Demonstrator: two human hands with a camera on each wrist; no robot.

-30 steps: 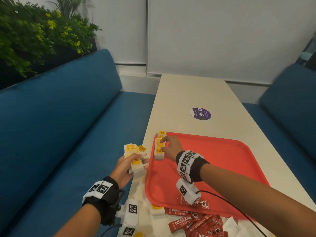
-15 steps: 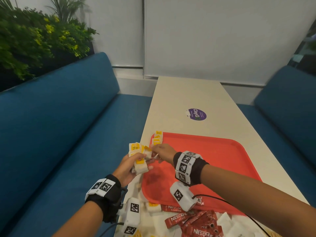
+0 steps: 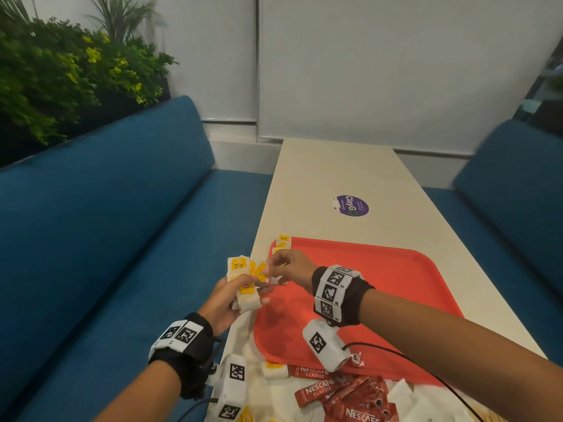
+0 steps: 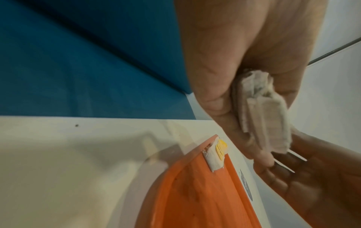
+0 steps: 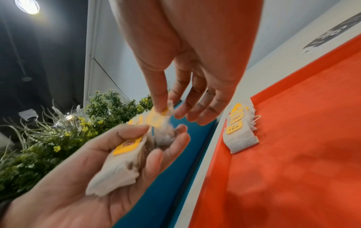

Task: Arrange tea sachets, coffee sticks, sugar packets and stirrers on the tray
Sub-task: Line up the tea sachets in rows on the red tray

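Here, a person sits at a long pale table (image 3: 344, 169) between two blue benches (image 3: 100, 226), seen from above the hands. The left hand (image 3: 227, 301) is held palm up over the table's left edge, fingers curled round a small bunch of tea bags (image 3: 245, 287), white with yellow tags. The right hand (image 3: 288, 266) reaches across to that bunch and pinches one yellow tag (image 5: 156, 118) between thumb and forefinger, while its other fingers hang loose. Both wrists wear black bands with square black-and-white markers. Just beyond the hands lies a red tray (image 3: 393, 287), set lengthwise on the table. A short row of tea bags (image 5: 239, 129) lies along the tray's far left corner, overlapping one another, one tag reading "TEA". Nearer the person, off the tray's near edge, red coffee sticks (image 3: 341, 394) lie in a loose heap on the table, with one more tea bag (image 3: 274, 369) beside them and white packets (image 3: 405, 400) to the right. A round purple sticker (image 3: 352, 206) sits on the table past the tray. Green plants (image 3: 61, 77) with yellow flowers stand behind the left bench.
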